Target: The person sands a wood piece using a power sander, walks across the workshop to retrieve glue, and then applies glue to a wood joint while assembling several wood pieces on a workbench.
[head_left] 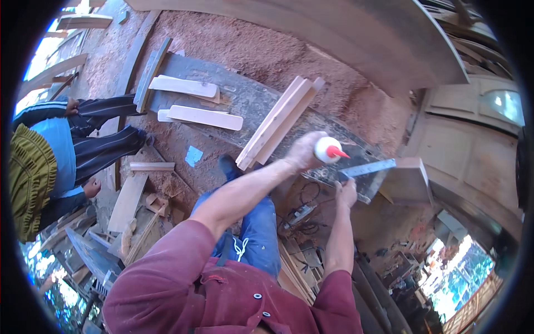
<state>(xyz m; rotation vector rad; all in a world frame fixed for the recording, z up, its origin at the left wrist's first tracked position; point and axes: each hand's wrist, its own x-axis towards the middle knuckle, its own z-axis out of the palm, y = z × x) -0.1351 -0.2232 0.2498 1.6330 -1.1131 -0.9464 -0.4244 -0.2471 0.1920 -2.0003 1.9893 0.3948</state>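
Note:
My left hand is wrapped round a white squeeze bottle with a red pointed nozzle, held above the dark bench plank. To its right, my right hand grips the dark end of what looks like a try square. The square's metal blade reaches out over the bench's right end. Several wooden strips lie side by side across the bench, just left of the bottle. Farther left rest pale, round-ended slats, some overlapping.
Another person stands at the left, in striped dark trousers. A large board spans the far side. Beyond the square stands a wooden block. Cables and offcuts lie on the dusty ground.

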